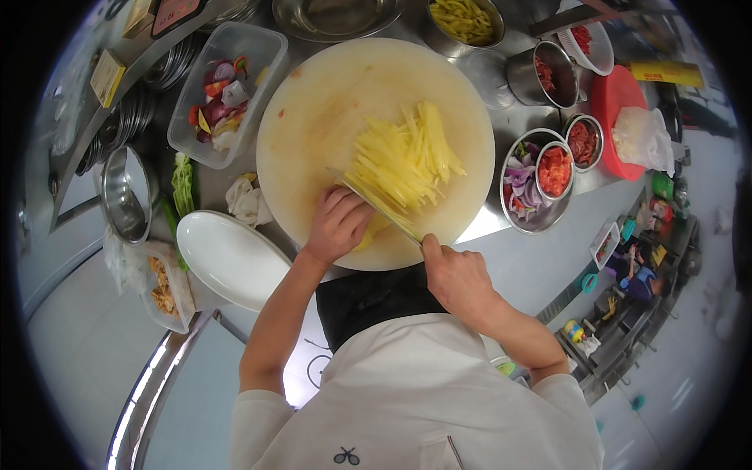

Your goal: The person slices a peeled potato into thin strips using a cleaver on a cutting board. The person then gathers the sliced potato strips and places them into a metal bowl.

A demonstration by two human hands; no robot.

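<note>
On a round white cutting board (317,76) lies a pile of thin yellow vegetable strips (405,155), perhaps potato. My right hand (458,282) grips a knife (382,208), whose blade slants up and left along the pile's lower left edge. Against the blade's left side rests my left hand (341,223), fingers curled, over a yellow piece (367,238) that it partly hides. I cannot tell how firmly it holds that piece. The knife's handle is mostly hidden in my right hand.
Left of the board are a plastic tub of vegetable scraps (273,56), a crumpled white cloth (244,200), a white oval plate (229,258) and a steel bowl (126,205). To the right stand a bowl with cut onion (520,182) and a steel pot (523,76). A co-worker (643,285) is far right.
</note>
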